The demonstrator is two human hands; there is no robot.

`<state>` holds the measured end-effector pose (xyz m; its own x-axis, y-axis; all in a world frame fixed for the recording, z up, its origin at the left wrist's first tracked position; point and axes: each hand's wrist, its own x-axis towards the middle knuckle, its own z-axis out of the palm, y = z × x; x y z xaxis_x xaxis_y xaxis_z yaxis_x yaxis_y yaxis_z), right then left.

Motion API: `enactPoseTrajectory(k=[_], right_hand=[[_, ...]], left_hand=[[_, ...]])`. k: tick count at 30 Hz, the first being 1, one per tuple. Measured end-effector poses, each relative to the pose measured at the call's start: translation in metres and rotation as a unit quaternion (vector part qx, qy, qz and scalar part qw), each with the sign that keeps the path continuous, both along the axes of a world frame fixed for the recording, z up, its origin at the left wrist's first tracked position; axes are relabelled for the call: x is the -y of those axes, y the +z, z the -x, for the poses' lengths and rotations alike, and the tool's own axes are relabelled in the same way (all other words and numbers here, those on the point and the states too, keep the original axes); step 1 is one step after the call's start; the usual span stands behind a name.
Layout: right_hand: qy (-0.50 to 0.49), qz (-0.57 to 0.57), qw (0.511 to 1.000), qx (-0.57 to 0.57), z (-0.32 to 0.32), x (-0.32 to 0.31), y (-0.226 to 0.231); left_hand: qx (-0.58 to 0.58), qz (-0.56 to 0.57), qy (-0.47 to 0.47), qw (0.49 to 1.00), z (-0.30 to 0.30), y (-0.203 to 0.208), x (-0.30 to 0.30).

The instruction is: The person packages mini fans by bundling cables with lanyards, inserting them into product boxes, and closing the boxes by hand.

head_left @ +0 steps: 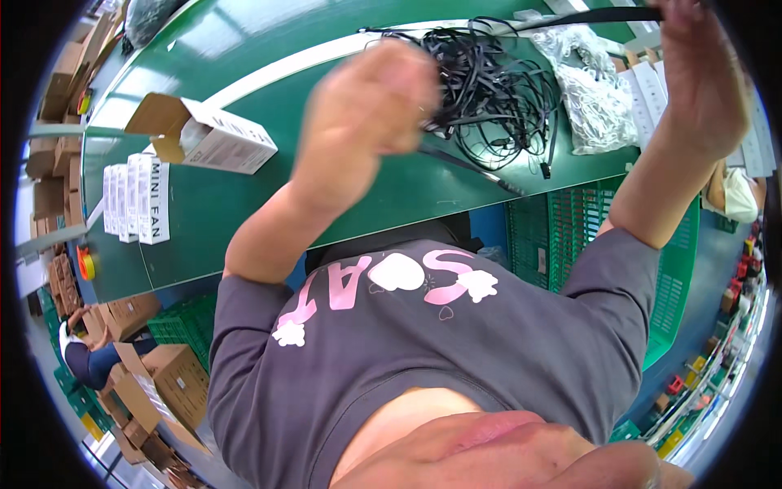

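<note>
A tangled heap of flat black straps, looking like lanyards [497,94], lies at the far middle of the green table [391,200]. My right hand [707,90] is raised at the far right, its fingertips closed on a black strap [611,15] that stretches left toward the heap. My left hand [371,114] is over the heap's left edge, blurred, its fingers curled closed; what they hold is hidden. One loose strap [472,167] with a dark end runs from below that hand toward the table's near edge.
Clear bags of white cables [599,102] lie right of the heap, beside white boxes [648,94]. On the left stand an open white box [228,138] and a row of small white boxes [151,200]. A green crate [672,285] sits below the table at right.
</note>
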<state>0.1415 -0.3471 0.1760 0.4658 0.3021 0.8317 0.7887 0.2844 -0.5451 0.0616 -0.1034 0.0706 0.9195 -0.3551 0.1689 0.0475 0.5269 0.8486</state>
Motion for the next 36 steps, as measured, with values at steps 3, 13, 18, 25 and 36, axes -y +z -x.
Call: enactPoseTrajectory(k=[3, 13, 18, 25, 36], right_hand=[[-0.188, 0.221, 0.949, -0.122, -0.005, 0.04, -0.037], [-0.479, 0.596, 0.608, -0.217, -0.146, 0.182, -0.238], [-0.511, 0.587, 0.607, -0.158, -0.164, 0.195, -0.242], [-0.449, 0.5, 0.711, -0.208, -0.11, 0.198, -0.168], [0.137, 0.334, 0.867, -0.343, 0.004, -0.032, -0.107]], left_hand=[[0.081, -0.165, 0.199, 0.963, 0.003, -0.015, -0.037], [0.162, -0.365, 0.216, 0.891, 0.028, -0.039, -0.049], [0.162, -0.334, 0.237, 0.898, 0.029, -0.046, -0.046], [-0.056, 0.042, -0.001, 0.998, 0.024, -0.054, -0.049], [0.054, -0.201, 0.182, 0.961, 0.0, -0.046, -0.038]])
